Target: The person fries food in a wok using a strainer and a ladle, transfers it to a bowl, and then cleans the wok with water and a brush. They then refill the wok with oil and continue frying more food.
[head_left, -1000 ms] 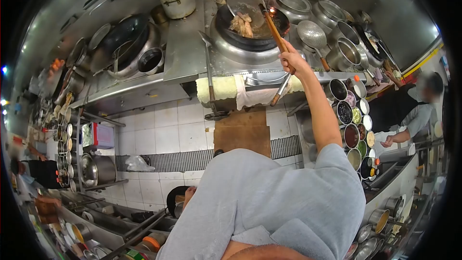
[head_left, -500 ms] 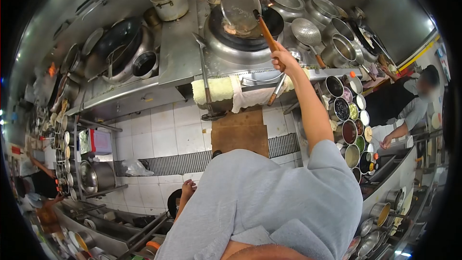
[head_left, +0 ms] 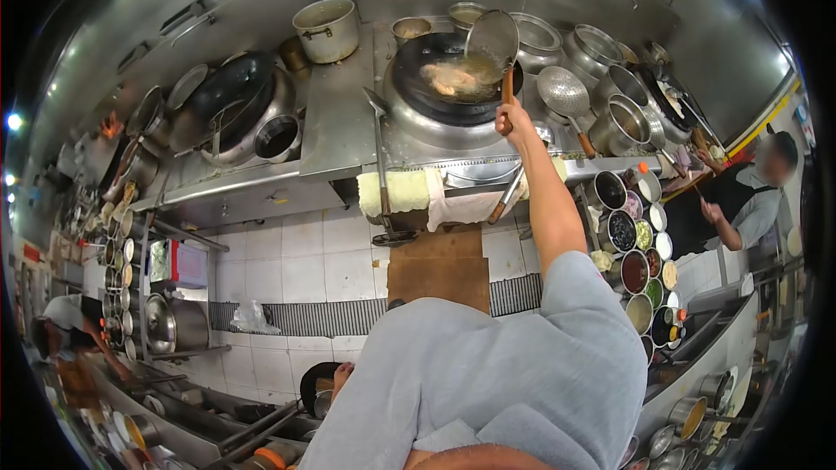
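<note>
My right hand [head_left: 512, 119] is wrapped round the wooden handle of a round strainer [head_left: 493, 35]. The strainer's bowl is tilted at the right side of a black wok [head_left: 415, 59], its lower edge down by the oil. Pale orange-brown pieces of food [head_left: 453, 79] lie in bubbling oil in the wok; their kind is not clear. Low at my left side, my left hand [head_left: 343, 376] is mostly hidden behind my grey shirt, so its fingers cannot be made out. A perforated skimmer [head_left: 563, 91] with a wooden handle lies right of the wok.
A long-handled ladle [head_left: 380, 152] lies left of the wok, over a towel [head_left: 396, 192] on the stove's front edge. A white pot [head_left: 327, 35] stands behind. Tubs of ingredients [head_left: 634, 271] line my right, near a co-worker [head_left: 756, 200]. A second wok [head_left: 228, 96] is left.
The strainer has moved from above the wok's middle to its right side and lower, uncovering the food. My left hand has drawn back behind my shirt. The co-worker's hand at right is raised.
</note>
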`<state>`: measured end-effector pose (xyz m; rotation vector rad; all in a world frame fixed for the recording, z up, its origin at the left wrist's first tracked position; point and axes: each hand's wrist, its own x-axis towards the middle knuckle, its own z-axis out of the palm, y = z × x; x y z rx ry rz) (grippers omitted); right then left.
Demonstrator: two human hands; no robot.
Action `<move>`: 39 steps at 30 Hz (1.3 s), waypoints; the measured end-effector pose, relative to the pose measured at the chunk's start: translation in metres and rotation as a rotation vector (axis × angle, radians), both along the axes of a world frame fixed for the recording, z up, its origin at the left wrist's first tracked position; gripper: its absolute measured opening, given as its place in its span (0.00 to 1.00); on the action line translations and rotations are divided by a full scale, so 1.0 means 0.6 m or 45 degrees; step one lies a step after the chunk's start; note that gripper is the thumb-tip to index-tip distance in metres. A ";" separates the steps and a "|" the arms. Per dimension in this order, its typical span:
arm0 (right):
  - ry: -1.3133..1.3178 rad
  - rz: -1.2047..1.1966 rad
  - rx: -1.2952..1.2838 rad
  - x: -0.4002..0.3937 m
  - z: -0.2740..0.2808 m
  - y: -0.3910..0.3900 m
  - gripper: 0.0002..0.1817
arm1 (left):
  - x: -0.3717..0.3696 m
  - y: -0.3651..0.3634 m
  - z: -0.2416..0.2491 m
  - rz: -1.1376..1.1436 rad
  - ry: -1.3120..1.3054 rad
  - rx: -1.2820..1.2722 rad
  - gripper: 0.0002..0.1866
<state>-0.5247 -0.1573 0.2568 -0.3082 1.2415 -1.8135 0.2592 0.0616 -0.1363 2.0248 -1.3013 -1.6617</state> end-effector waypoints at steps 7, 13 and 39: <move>-0.340 0.301 -0.321 -0.047 -0.002 0.001 0.22 | -0.014 -0.003 -0.007 0.020 -0.016 -0.100 0.21; 0.387 0.028 0.139 -0.024 0.052 0.056 0.35 | 0.008 0.011 -0.012 -0.071 -0.069 -0.112 0.23; 0.361 -0.367 0.072 -0.071 0.070 0.147 0.32 | -0.020 -0.092 0.014 -0.200 0.031 -0.005 0.21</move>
